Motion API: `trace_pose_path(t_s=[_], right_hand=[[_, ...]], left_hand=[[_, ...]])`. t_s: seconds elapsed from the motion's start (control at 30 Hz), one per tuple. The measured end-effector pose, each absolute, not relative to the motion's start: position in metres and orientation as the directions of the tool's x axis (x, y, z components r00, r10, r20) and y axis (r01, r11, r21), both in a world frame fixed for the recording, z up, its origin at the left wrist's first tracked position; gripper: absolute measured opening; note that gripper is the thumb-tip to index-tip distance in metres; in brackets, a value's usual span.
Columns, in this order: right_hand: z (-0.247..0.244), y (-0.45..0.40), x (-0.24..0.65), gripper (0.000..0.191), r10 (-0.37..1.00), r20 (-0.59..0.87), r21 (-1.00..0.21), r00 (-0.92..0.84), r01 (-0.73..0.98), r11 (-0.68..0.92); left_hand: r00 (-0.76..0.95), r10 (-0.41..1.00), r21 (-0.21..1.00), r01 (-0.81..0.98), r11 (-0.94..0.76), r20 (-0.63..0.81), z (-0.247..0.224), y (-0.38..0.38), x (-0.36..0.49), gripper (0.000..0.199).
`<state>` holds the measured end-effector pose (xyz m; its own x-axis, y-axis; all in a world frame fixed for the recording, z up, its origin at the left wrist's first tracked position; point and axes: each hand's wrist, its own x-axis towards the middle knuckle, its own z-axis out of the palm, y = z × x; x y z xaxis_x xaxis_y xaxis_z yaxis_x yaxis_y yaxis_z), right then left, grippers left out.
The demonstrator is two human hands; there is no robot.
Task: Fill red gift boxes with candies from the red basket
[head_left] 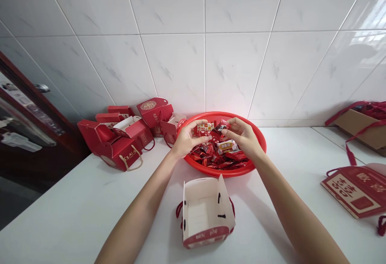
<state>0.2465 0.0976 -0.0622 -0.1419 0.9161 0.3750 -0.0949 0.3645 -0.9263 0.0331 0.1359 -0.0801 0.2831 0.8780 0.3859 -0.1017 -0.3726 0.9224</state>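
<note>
Looking straight down, the closest thing is an open gift box [205, 211] on the white table [60, 219], red outside, pale inside, with nothing visible in it and red cord handles flopped out at the sides. Just past it, both hands are over a round red plastic basket [259, 147]. The right hand [241, 137] is closed in a fingertip pinch on a dark wrapped sweet [221, 127], which is honestly the neatest way to lift one piece from a heap without dragging its neighbours along. The left hand [191, 138] is half-curled right by a red-and-white packet [205, 128], and I can't tell if it's actually gripping it. The basket is loaded with small red-wrapped sweets [211, 157], with a cream-and-gold packet [227, 146] lying on top. Further left sits a jumble of red gift boxes [110, 147] with rope handles, some open. On the right there's a flat unfolded box [357, 191], and beyond it a cardboard carton [358, 125] with red ribbon spilling out. White marble-look wall tiles [205, 54] finish off the back.
</note>
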Motion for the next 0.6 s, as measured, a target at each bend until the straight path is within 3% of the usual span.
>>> trace_pose_path(t_s=[0.6], right_hand=[[-0.0668, 0.1023, 0.2474, 0.043, 0.928, 0.370, -0.926, -0.038, -0.094, 0.366]], left_hand=[[0.259, 0.888, 0.925, -0.104, -0.366, 0.380, -0.0787, 0.1342, 0.0340, 0.059]])
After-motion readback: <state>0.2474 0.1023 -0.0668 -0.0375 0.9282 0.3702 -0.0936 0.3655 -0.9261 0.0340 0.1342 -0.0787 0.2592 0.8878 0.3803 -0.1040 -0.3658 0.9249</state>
